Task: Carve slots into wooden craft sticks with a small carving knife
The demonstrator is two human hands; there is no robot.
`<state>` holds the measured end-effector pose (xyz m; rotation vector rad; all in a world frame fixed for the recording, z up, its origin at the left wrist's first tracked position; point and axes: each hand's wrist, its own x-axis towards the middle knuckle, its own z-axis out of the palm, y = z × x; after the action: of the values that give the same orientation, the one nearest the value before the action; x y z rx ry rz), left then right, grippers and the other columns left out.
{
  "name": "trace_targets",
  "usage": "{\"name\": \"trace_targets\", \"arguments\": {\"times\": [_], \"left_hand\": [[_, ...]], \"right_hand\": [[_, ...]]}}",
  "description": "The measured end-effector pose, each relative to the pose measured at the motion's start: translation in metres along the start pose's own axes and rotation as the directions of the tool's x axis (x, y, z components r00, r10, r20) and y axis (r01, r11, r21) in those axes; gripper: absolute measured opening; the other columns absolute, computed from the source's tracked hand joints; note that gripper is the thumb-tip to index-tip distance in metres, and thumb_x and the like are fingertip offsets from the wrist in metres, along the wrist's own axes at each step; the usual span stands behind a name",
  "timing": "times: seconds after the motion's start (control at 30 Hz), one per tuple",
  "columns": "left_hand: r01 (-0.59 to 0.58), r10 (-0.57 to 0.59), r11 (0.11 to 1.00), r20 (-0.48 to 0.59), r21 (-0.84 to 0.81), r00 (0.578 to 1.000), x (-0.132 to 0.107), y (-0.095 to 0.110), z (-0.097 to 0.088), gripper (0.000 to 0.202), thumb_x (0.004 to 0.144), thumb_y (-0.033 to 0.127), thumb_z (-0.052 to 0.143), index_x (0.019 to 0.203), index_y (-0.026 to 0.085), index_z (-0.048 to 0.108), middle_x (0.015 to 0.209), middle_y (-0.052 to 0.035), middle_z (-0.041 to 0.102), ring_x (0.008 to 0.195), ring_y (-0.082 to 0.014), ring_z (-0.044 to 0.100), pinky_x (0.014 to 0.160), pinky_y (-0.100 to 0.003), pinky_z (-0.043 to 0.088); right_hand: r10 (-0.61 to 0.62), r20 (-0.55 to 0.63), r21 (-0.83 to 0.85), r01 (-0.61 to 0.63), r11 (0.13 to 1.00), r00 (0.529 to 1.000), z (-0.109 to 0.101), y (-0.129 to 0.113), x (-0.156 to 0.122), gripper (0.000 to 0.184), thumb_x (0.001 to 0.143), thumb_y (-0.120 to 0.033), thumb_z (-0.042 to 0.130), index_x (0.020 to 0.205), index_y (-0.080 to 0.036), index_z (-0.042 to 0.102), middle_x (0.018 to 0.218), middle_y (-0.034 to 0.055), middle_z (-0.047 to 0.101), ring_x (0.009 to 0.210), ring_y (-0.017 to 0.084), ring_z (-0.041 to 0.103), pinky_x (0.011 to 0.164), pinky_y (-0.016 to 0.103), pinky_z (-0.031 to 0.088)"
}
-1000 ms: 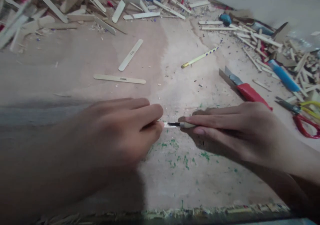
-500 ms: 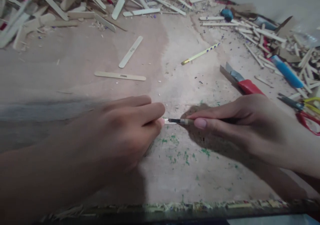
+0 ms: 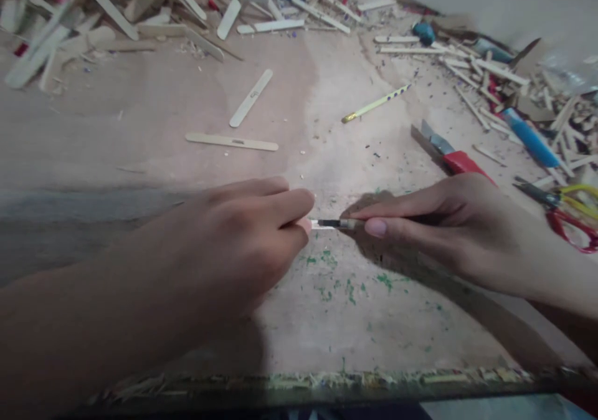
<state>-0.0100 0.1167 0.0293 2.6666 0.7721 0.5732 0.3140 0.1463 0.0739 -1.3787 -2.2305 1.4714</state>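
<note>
My left hand [image 3: 261,233] is closed on a pale wooden craft stick [image 3: 319,226], pressing it against the wooden board. Only a short end of the stick pokes out past the fingertips; the rest is hidden under the hand. In my right hand [image 3: 434,227] a small carving chisel [image 3: 343,223] is pinched between thumb and fingers. Its dark blade points left and lies over the stick's end, close to the left fingertips. Most of its handle is covered by the hand. Two whole craft sticks, one flat [image 3: 231,141] and one slanted [image 3: 251,98], lie beyond my left hand.
A yellow pencil [image 3: 376,103] lies farther back. Beyond my right hand are a red-handled cutter [image 3: 467,163] and red-and-yellow scissors [image 3: 555,202]. Piles of sticks and scraps [image 3: 149,9] line the back and right. Green flecks [image 3: 350,290] dot the board; shavings [image 3: 308,379] gather along its near edge.
The view has shifted slightly, so the board's things sit a little differently. Both hands keep their grips, and a bit more of the stick's end shows beside the blade.
</note>
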Motion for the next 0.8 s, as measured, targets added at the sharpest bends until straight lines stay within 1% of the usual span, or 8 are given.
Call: {"name": "trace_targets", "arguments": {"times": [0.1, 0.17, 0.23, 0.3, 0.4, 0.57, 0.7, 0.8], "left_hand": [[0.067, -0.068, 0.997, -0.013, -0.043, 0.998, 0.002, -0.004, 0.003, 0.053, 0.122, -0.003, 0.045, 0.088, 0.026, 0.073, 0.096, -0.0001, 0.070, 0.083, -0.0209, 0.069, 0.076, -0.041, 0.049], [0.104, -0.105, 0.994, -0.020, -0.040, 0.994, 0.003, -0.005, 0.003, 0.054, 0.123, -0.002, 0.045, 0.093, 0.026, 0.081, 0.095, 0.0010, 0.073, 0.077, -0.0196, 0.068, 0.075, -0.040, 0.050], [0.134, -0.134, 0.991, -0.025, -0.027, 0.991, 0.003, -0.004, 0.003, 0.055, 0.124, -0.001, 0.045, 0.102, 0.025, 0.088, 0.100, 0.0001, 0.079, 0.081, -0.0197, 0.073, 0.078, -0.039, 0.054], [0.172, -0.173, 0.985, -0.023, -0.003, 0.985, 0.004, -0.002, 0.001, 0.049, 0.127, 0.003, 0.048, 0.108, 0.024, 0.089, 0.106, -0.0016, 0.084, 0.090, -0.0215, 0.079, 0.085, -0.038, 0.059], [0.161, -0.161, 0.986, 0.000, 0.040, 0.987, 0.004, -0.003, -0.001, 0.041, 0.127, 0.009, 0.052, 0.110, 0.022, 0.087, 0.110, -0.0052, 0.086, 0.098, -0.0257, 0.083, 0.087, -0.041, 0.063], [0.172, -0.172, 0.985, 0.004, 0.013, 0.985, 0.003, -0.003, 0.000, 0.039, 0.129, 0.010, 0.050, 0.115, 0.022, 0.085, 0.120, -0.0063, 0.088, 0.102, -0.0246, 0.083, 0.095, -0.040, 0.067], [0.153, -0.152, 0.987, 0.019, -0.055, 0.988, 0.003, 0.004, 0.000, 0.040, 0.127, 0.007, 0.050, 0.105, 0.024, 0.080, 0.118, -0.0055, 0.087, 0.098, -0.0222, 0.081, 0.091, -0.037, 0.066], [0.168, -0.166, 0.979, 0.025, -0.114, 0.986, 0.004, 0.010, -0.002, 0.044, 0.127, 0.005, 0.048, 0.101, 0.025, 0.077, 0.118, -0.0037, 0.087, 0.097, -0.0207, 0.080, 0.087, -0.036, 0.062]], "right_hand": [[-0.009, -0.052, -0.006, 0.009, 1.000, 0.999, 0.001, -0.002, -0.005, 0.039, 0.126, -0.057, 0.083, 0.133, -0.026, 0.106, 0.095, 0.0072, 0.096, 0.068, 0.019, 0.080, 0.059, 0.030, 0.062], [-0.090, -0.105, -0.109, 0.078, 0.991, 0.990, 0.000, -0.002, -0.010, 0.033, 0.127, -0.044, 0.080, 0.137, -0.026, 0.105, 0.104, 0.0088, 0.100, 0.075, 0.022, 0.090, 0.063, 0.030, 0.068], [-0.177, -0.124, -0.236, 0.144, 0.961, 0.976, 0.000, 0.001, -0.016, 0.031, 0.128, -0.037, 0.078, 0.137, -0.025, 0.105, 0.117, 0.0101, 0.102, 0.082, 0.024, 0.095, 0.066, 0.029, 0.072], [-0.248, -0.156, -0.300, 0.194, 0.934, 0.956, 0.001, 0.006, -0.020, 0.030, 0.129, -0.033, 0.078, 0.139, -0.024, 0.104, 0.114, 0.0088, 0.102, 0.078, 0.022, 0.094, 0.069, 0.029, 0.074], [-0.315, -0.205, -0.298, 0.247, 0.922, 0.927, 0.003, 0.012, -0.025, 0.028, 0.130, -0.032, 0.077, 0.140, -0.024, 0.102, 0.104, 0.0056, 0.100, 0.070, 0.019, 0.090, 0.075, 0.031, 0.077], [-0.321, -0.115, -0.370, 0.260, 0.892, 0.940, 0.003, 0.008, -0.031, 0.030, 0.132, -0.025, 0.073, 0.149, -0.021, 0.098, 0.127, 0.0098, 0.102, 0.096, 0.023, 0.100, 0.082, 0.030, 0.079], [-0.357, -0.087, -0.427, 0.288, 0.857, 0.930, 0.002, 0.009, -0.036, 0.032, 0.134, -0.025, 0.071, 0.152, -0.020, 0.096, 0.131, 0.0117, 0.101, 0.103, 0.025, 0.101, 0.077, 0.028, 0.078], [-0.364, -0.073, -0.432, 0.299, 0.851, 0.929, 0.001, 0.010, -0.042, 0.033, 0.136, -0.028, 0.066, 0.155, -0.020, 0.093, 0.137, 0.0115, 0.101, 0.107, 0.024, 0.101, 0.077, 0.027, 0.077]]}}
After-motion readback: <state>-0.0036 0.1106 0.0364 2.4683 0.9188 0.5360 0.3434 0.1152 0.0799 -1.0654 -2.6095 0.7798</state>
